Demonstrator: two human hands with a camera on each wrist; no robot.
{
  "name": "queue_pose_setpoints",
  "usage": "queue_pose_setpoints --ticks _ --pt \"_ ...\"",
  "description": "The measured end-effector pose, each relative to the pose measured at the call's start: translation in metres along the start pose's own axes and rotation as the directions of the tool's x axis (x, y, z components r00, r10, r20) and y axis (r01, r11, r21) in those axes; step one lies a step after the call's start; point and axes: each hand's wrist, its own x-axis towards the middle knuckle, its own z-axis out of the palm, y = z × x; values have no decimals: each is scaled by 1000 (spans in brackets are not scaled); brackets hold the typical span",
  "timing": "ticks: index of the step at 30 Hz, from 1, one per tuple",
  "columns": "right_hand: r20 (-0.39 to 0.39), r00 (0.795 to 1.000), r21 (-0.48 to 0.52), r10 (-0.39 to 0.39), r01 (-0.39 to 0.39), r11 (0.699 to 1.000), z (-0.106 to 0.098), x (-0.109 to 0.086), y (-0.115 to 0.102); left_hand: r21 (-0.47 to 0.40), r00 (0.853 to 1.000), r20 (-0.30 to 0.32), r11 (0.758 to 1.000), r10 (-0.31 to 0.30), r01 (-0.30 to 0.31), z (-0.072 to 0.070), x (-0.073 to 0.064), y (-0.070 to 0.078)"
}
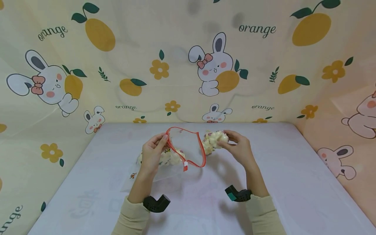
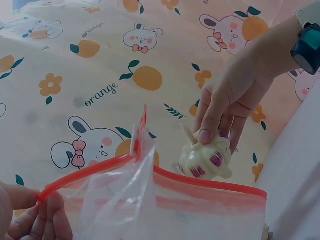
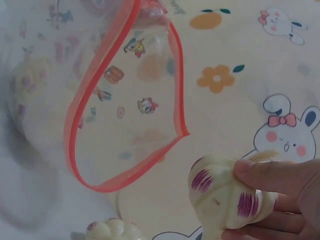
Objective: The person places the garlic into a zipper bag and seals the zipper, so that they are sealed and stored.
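My left hand (image 1: 153, 153) pinches the red zip edge of a clear plastic bag (image 1: 203, 150) printed with small cartoon figures. The bag's mouth gapes wide toward the right; pale bulbs show through its film in the head view. In my right hand (image 1: 239, 148) is a cream garlic bulb (image 3: 225, 192) with purple streaks, gripped between thumb and fingers just outside the mouth. The left wrist view has this garlic bulb (image 2: 205, 157) beyond the red rim. Below it sits another garlic bulb (image 3: 114, 231), partly cut off by the right wrist view's edge.
A white-covered table (image 1: 293, 182) lies under both hands. Behind and at the sides hangs a cream cloth (image 1: 164, 29) printed with rabbits and oranges. Each wrist wears a black camera (image 1: 156, 203).
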Motion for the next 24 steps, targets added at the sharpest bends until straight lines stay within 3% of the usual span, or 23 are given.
queue_pose_setpoints --ticks 24 --pt "42 997 25 -59 58 998 6 -10 -20 6 1000 6 1000 0 0 -1 0 -1"
